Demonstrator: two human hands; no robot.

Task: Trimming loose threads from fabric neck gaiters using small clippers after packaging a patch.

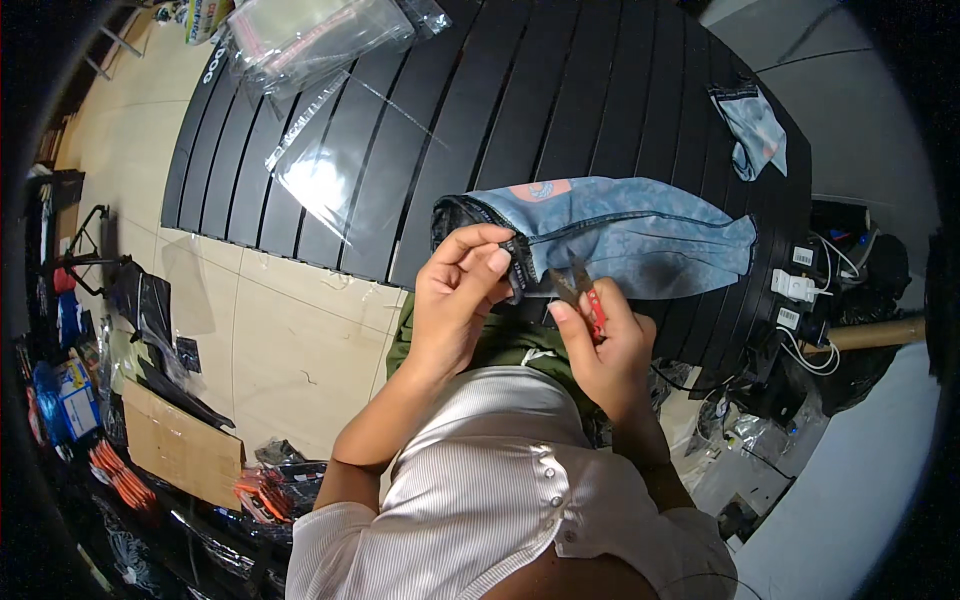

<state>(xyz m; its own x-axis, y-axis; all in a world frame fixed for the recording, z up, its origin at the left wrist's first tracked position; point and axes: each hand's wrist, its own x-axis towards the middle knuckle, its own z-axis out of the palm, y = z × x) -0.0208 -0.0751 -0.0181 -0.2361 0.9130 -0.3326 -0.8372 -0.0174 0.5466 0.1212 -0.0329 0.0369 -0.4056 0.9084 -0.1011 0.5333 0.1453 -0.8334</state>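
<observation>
Garment (650, 232), blue with a dark band, is lying along the near side of the black slatted table (560, 125), its banded end toward the person. Left hand (462, 295) is pinching the band, thumb and fingers together on it. Right hand (610, 355) is clasping the snips (597, 310), fingers curling about the red handles; the blades are standing apart close to the band.

A second blue piece (757, 135) is lying at the table's far right, well apart from the garment. Plastic bags (320, 40) are piling up at the far left; a clear bag (318, 185) is lying nearer, reflecting bright light. Pale floor tiles (290, 350) are showing on the left, near a cardboard sheet (180, 442). White adapters (795, 286) are sitting by the table's right edge.

The right hand is hiding part of the handles, and the left fingers are covering part of the band. Whether the blades are touching fabric, I cannot tell. Clutter at the left rim is fading into shadow; the upper frame edge is cutting off the plastic bags
</observation>
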